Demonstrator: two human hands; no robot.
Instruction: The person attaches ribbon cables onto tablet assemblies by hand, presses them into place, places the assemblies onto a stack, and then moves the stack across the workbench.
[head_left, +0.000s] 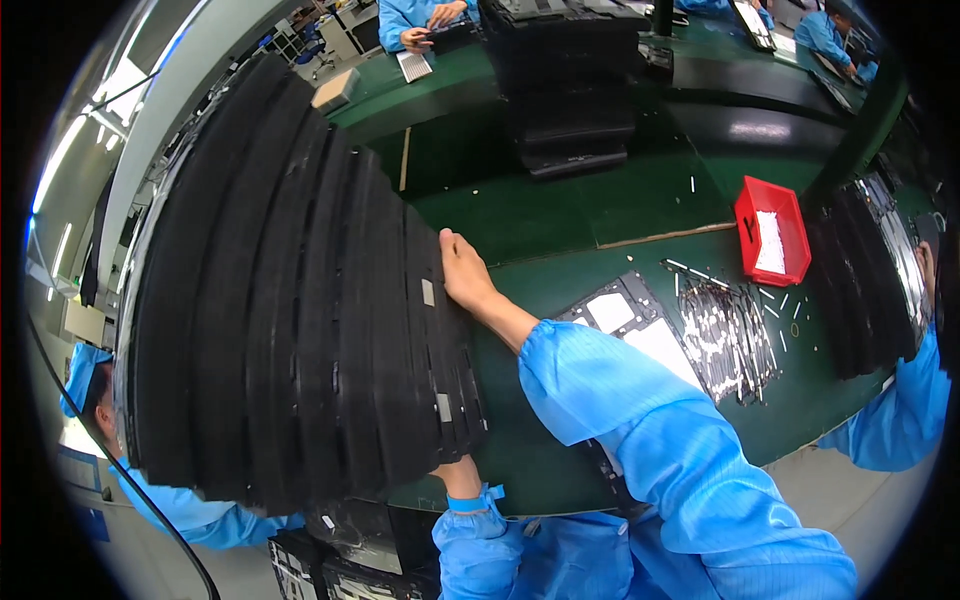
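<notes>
A tall stack of thin black panels (270, 300) leans over the left half of the head view. My right hand (467, 272) is against the stack's right edge, its thumb side showing and its other fingers partly hidden by the panels. Low at the stack's near corner is my left hand (460, 476); only its wrist and heel show, with the fingers hidden by the panels. A black panel with white patches (610, 312) lies on the green table, partly covered by my right sleeve. Beside it is a heap of thin black and white strips (728, 338).
A red bin (748, 235) holds white pieces at the right. Another black stack (860, 290) stands near a co-worker's blue sleeve (900, 410). A further dark stack (570, 100) is at the back. More black parts (350, 545) sit below the table edge. A person (190, 510) is at left.
</notes>
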